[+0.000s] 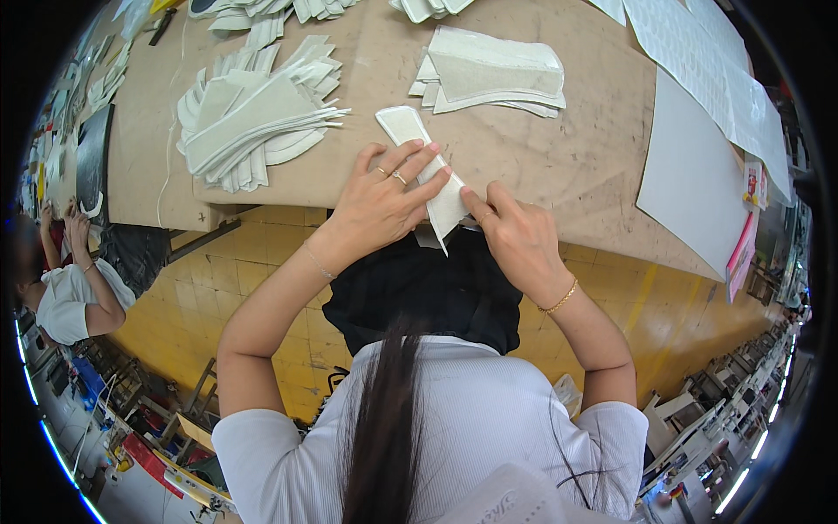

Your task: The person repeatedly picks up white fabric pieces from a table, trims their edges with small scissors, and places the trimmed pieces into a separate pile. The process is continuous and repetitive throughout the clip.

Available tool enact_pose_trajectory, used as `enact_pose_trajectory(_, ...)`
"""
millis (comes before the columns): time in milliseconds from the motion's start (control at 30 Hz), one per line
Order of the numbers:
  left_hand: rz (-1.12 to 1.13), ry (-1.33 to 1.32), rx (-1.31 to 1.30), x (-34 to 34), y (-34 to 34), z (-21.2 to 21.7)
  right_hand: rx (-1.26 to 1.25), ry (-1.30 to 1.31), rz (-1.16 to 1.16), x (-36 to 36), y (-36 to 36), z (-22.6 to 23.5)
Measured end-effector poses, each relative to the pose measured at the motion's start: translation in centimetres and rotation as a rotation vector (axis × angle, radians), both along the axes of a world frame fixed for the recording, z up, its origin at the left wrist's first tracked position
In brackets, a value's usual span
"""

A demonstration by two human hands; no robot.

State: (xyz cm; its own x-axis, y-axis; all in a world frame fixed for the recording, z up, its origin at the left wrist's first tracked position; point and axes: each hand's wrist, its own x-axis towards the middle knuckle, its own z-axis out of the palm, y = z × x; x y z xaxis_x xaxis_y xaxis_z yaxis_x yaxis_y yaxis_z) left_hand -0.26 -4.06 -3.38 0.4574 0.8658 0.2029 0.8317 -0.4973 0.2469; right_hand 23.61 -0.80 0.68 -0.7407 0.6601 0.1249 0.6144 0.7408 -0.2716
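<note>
A long, narrow pale grey-white panel (450,203) with a lighter border lies aslant at the table's near edge, its lower tip jutting out over the edge. My left hand (384,188) rests on it with fingers stretched out and spread across its surface. My right hand (521,231) is closed, its fingers curled and its fingertips at the panel's right edge. To the left is a fanned heap of similar panels (253,113). A smaller, neater stack of panels (502,70) sits beyond my hands.
More panels (428,7) lie at the table's far side. White sheets (690,170) cover the right end of the tan tabletop (594,166). At far left, a co-worker's hands (74,223) work by a dark board (94,162). Yellow tiled floor (262,262) shows below the table.
</note>
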Motion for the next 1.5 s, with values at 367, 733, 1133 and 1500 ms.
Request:
enact_pose_trajectory(367,0.01,0.006,-0.008,0.5,-0.3,0.0,-0.058,-0.002,-0.007,2.3,-0.5,-0.2)
enact_pose_trajectory(733,0.015,0.021,-0.01,0.7,-0.2,0.5,-0.044,-0.027,-0.011,2.9,-1.0,-0.5)
enact_pose_trajectory(1133,0.039,0.013,0.001,1.7,0.4,0.7,-0.109,-0.013,-0.053,2.9,-1.1,0.6)
enact_pose_trajectory(1500,-0.197,-0.122,-0.012,1.7,0.2,0.9,-0.162,-0.029,-0.087,2.5,-1.1,1.6)
